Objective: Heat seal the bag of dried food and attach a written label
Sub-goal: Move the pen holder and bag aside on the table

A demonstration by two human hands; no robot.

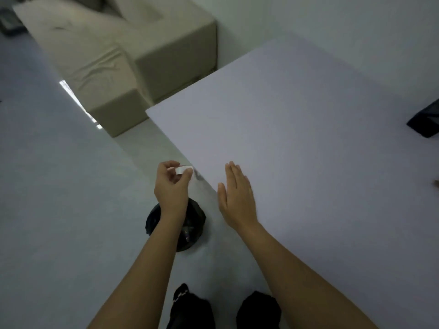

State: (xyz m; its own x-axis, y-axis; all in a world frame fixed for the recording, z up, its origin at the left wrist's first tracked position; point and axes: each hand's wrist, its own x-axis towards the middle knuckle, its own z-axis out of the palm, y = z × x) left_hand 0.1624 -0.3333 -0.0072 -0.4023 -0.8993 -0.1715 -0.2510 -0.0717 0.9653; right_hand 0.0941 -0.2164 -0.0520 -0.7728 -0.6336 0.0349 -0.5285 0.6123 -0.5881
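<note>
Left hand (172,184): thumb and fingertips pinch one small white slip (182,169), held at the fingertips just off the table's (297,138) left edge. Right hand (235,198): flat, fingers straight and pressed together, over the table's near-left edge; contact unclear. One dark pouch (424,122) on the table, far right, cut by the frame. One black-lined bin (197,224) on the floor under the left wrist; contents glint, unidentifiable.
</note>
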